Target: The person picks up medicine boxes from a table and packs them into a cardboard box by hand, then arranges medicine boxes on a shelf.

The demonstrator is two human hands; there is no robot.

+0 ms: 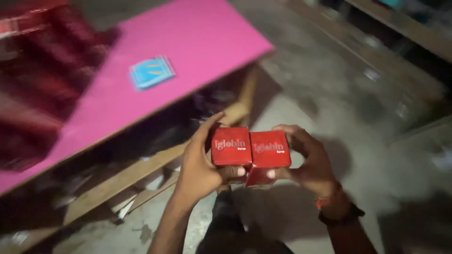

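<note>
Now left hand (200,164) and right hand (310,162), each clamped on a sealed red carton (230,146), contents unseen.

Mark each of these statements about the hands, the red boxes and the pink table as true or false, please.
1. The left hand and the right hand each hold a red box. True: left red box, right red box.
2. The two boxes are far apart. False: they touch side by side.
3. A blue packet lies on the pink table. True.
4. The boxes rest on the table. False: they are held above the floor.
</note>
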